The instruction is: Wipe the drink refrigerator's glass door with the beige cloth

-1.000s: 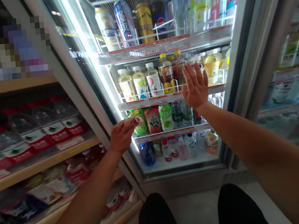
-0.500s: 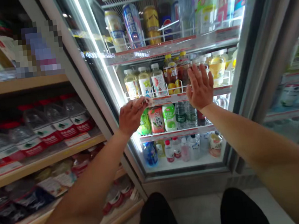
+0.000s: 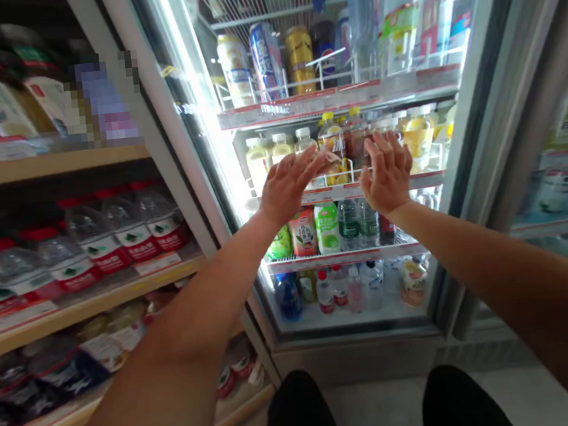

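My left hand reaches to the glass door of a lit drinks fridge, fingers stretched forward. A small pale crumpled cloth shows at its fingertips, mostly hidden by the fingers. To its right, my right hand is raised against the glass with fingers spread and nothing in it. Behind the hands, beyond the glass, stand a dark tea bottle with a yellow cap, yellow drink bottles and pale bottles with white caps.
Cans and tall bottles fill the upper fridge shelf; small bottles stand at the bottom. To the left, a wooden shelf carries red-capped water bottles. A metal door frame rises on the right. My knees are below.
My left hand has slid right and slightly up across the glass with the cloth, closer to my right hand. My right hand stays nearly in place, its fingers a little more bent.
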Demonstrator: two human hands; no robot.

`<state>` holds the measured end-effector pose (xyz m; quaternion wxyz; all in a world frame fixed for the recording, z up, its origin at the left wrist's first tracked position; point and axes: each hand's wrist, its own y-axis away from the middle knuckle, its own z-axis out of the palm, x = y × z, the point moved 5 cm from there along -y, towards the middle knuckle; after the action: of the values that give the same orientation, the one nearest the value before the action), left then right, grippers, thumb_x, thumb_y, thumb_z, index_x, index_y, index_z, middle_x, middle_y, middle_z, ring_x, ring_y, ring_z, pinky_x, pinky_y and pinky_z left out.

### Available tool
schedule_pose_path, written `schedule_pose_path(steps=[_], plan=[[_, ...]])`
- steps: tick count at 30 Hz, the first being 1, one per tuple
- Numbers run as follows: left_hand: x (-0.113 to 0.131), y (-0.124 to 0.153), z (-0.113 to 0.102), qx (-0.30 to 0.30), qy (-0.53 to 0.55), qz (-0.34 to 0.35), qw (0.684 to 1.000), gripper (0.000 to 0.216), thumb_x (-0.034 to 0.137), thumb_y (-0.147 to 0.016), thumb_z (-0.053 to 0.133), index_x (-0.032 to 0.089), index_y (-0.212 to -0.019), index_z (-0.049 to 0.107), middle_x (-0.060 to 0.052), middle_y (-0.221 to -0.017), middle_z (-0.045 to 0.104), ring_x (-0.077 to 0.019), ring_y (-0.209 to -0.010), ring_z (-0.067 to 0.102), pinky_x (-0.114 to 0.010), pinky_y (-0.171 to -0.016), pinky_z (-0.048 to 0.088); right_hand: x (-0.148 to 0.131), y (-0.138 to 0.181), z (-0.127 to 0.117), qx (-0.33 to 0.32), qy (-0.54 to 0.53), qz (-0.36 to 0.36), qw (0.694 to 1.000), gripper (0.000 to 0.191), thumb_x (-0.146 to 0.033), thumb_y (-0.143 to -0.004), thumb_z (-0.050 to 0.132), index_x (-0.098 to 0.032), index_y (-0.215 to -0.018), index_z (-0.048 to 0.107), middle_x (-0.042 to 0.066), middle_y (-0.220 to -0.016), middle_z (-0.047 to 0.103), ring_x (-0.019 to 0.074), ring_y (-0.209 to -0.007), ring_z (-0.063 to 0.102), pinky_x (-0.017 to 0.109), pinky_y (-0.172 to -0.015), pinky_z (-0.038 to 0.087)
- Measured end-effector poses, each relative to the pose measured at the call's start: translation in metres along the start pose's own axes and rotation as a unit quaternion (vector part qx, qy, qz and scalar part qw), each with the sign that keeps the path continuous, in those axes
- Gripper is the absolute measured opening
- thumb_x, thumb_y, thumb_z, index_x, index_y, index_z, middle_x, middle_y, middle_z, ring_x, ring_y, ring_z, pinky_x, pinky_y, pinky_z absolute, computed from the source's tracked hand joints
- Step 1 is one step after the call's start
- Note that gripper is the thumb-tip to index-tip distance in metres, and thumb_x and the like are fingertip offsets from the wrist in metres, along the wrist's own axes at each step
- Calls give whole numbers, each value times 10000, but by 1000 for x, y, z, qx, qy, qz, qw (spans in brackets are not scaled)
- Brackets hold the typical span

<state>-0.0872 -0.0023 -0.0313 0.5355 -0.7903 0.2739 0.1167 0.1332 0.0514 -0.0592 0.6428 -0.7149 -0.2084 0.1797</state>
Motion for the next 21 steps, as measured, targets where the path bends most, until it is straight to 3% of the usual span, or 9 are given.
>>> schedule_pose_path(steps=[3,6,9,11,14,18,21], plan=[[1,-15,-1,27,49,-22,998,615,130,-1040,291,277,-1635,247,-25,-1678,346,-252,-1477,434,-459,-1173,443,-32,-16,-14,1,-57,-70,996,614,-248,-939,497,-194,-1546,419,151,-1545,527,334,-1491,421,568,-1218,359],[-1,-20,3,67,98,-74,990,665,218,-1056,284,231,-1662,10,-50,-1731,192,-214,-1573,263,-409,-1268,346,-76,-25,-15,-73,-107,-214,968,665,-199,-984,438,-210,-1628,274,107,-1633,437,261,-1555,331,476,-1279,310],[-5,-6,4,94,109,-99,985,745,366,-1074,324,153,-1642,-110,-115,-1748,14,-222,-1609,95,-382,-1303,267,-97,-22,-3,-138,-117,-278,943,697,-159,-991,434,-204,-1653,220,83,-1659,406,247,-1584,262,463,-1299,288],[-11,12,1,86,99,-90,987,791,451,-1065,381,135,-1650,-46,-152,-1742,30,-243,-1609,89,-400,-1302,260,-96,-17,6,-156,-108,-280,941,701,-150,-989,457,-235,-1650,241,72,-1663,400,264,-1585,259,503,-1295,288],[-31,41,-6,57,62,-79,993,718,472,-1055,408,169,-1653,150,-156,-1713,216,-259,-1601,150,-464,-1305,219,-87,-11,12,-152,-89,-285,942,648,-176,-1007,483,-295,-1622,319,59,-1635,450,277,-1554,336,555,-1277,297],[-70,59,-11,65,15,-166,984,638,441,-1064,363,185,-1639,259,-139,-1695,279,-262,-1606,124,-515,-1315,111,-80,-29,13,-141,-87,-324,932,467,-212,-1037,487,-362,-1478,531,7,-1461,642,242,-1419,520,532,-1259,333],[-82,59,-7,83,15,-198,977,638,458,-1067,340,196,-1643,260,-114,-1698,279,-243,-1607,124,-496,-1323,66,-78,-51,14,-128,-95,-294,942,404,-228,-1049,455,-371,-1397,602,-11,-1484,620,244,-1430,508,502,-1223,388]])
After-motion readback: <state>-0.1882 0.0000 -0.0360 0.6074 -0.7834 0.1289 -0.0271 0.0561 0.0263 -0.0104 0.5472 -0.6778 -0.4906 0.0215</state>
